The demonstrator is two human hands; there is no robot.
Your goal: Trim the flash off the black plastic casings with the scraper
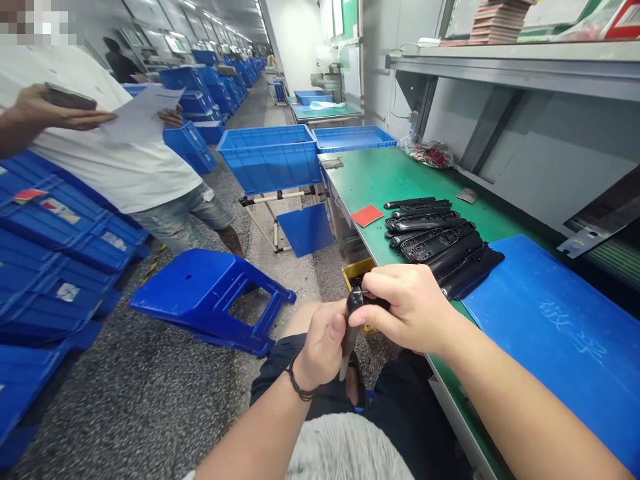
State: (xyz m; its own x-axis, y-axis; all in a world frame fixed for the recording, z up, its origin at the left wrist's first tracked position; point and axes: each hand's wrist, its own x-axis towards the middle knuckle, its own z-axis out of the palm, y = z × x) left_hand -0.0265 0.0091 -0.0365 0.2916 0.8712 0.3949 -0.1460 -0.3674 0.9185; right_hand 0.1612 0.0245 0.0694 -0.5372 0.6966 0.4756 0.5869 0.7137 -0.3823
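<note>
Above my lap, my left hand (324, 340) is wrapped round a long black plastic part (355, 301), held upright with its rounded end on top. My right hand (407, 303) is closed in a pinch at that rounded end, its thumb touching the part. Something thin and small shows at the right fingertips, too little of it to name. On the green table to the right lies a row of similar black plastic parts (440, 243), some with their ribbed insides showing. A red square piece (367, 215) lies near the table edge beside them.
A blue sheet (560, 333) covers the near table (400, 173). Below its edge is a yellow bin (353, 270). A blue stool (195, 287) lies tipped on the floor. Blue crates (273, 157) stand ahead. At left, a person (110, 147) holds a phone and paper. A shelf (525, 60) overhangs.
</note>
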